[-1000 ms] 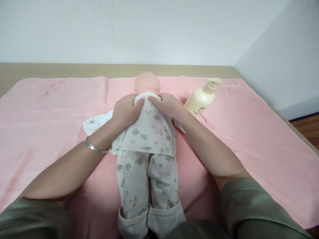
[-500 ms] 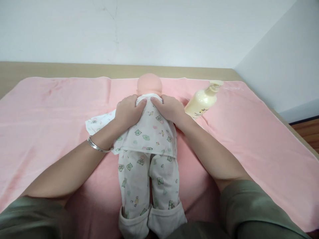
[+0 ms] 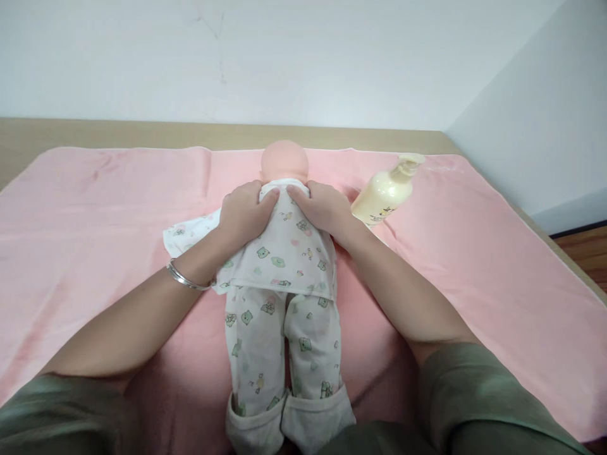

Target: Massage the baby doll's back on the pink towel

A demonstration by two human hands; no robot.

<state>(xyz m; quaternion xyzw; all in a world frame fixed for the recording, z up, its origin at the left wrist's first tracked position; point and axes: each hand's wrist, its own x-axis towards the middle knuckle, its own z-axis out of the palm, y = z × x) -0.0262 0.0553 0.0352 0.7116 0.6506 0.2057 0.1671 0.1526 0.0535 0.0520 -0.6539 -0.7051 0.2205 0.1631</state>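
A bald baby doll (image 3: 284, 162) lies with the smooth back of its head showing, its face out of sight. It wears a white shirt (image 3: 279, 259) and white trousers (image 3: 260, 341) with turned-up cuffs, both printed with small green animals. My left hand (image 3: 247, 212) grips the doll's left-side shoulder, thumb on the upper back and fingers hidden around the side. In the same way my right hand (image 3: 327, 207) holds the other shoulder, its thumb near the collar. A silver bangle (image 3: 184, 278) circles my left wrist.
Right of my right hand, a pale yellow pump bottle (image 3: 384, 193) leans to the right on the pink cloth (image 3: 484, 253). The cloth covers a light wooden surface (image 3: 142, 131). A white wall (image 3: 303, 63) stands behind, with another surface angling in at the right.
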